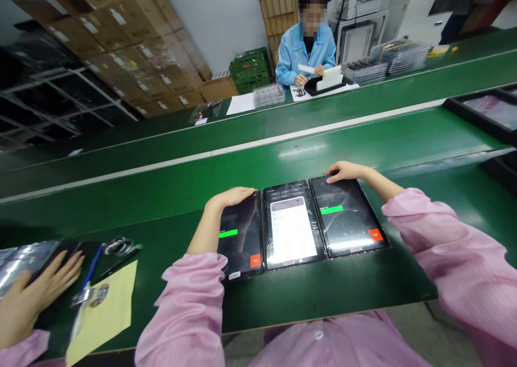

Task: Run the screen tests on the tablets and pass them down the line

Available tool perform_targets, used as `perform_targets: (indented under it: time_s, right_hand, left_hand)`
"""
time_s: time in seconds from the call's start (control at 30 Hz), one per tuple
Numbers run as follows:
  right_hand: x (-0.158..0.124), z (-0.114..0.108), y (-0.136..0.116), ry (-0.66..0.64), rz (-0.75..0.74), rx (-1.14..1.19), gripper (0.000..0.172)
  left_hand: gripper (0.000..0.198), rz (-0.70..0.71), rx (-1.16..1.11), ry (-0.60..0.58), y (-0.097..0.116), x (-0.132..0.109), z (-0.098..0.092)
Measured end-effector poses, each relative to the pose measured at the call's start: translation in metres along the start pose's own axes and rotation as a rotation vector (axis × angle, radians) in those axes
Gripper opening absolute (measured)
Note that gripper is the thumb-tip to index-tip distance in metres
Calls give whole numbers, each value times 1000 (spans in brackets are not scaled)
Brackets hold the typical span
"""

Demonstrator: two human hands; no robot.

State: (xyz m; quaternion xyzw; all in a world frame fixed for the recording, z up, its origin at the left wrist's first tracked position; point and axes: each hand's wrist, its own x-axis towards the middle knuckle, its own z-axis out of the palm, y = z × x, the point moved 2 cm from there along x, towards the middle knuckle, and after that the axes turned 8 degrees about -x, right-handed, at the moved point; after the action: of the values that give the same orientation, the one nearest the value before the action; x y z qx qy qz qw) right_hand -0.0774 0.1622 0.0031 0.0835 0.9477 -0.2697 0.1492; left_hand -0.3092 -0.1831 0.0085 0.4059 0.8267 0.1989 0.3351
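Three tablets lie side by side on the green bench in front of me. The left tablet (242,238) shows a green bar and a red button. The middle tablet (293,227) shows a white screen. The right tablet (347,216) shows a green bar and a red button too. My left hand (232,196) rests flat over the top edge of the left tablet, fingers stretched out. My right hand (343,170) lies on the top left corner of the right tablet, fingers out flat. Both arms wear pink sleeves.
Another person's hand (28,294) at the lower left rests on a dark tray beside a yellow sheet (105,313) and a pen. A person in blue (307,49) sits across the green conveyor (258,130). Cardboard boxes (133,49) stack at the back left. Black trays (484,111) sit at right.
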Motion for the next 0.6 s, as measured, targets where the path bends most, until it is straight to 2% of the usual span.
perform_targets:
  time_s: [0.1, 0.2, 0.33, 0.47, 0.6]
  right_hand:
    - [-2, 3, 7, -14, -48, 81, 67]
    - [4, 5, 11, 30, 2, 93, 71]
    - [4, 1, 7, -15, -43, 101, 64]
    - [-4, -7, -7, -98, -107, 56, 67]
    - [4, -1, -34, -51, -63, -44, 58]
  left_hand:
    - [65, -26, 17, -57, 3, 2, 1]
    - [73, -32, 27, -73, 5, 2, 2]
    - [80, -18, 60, -125, 7, -2, 1]
    - [108, -12, 136, -197, 9, -7, -2]
    - [99, -49, 114, -185, 11, -4, -1]
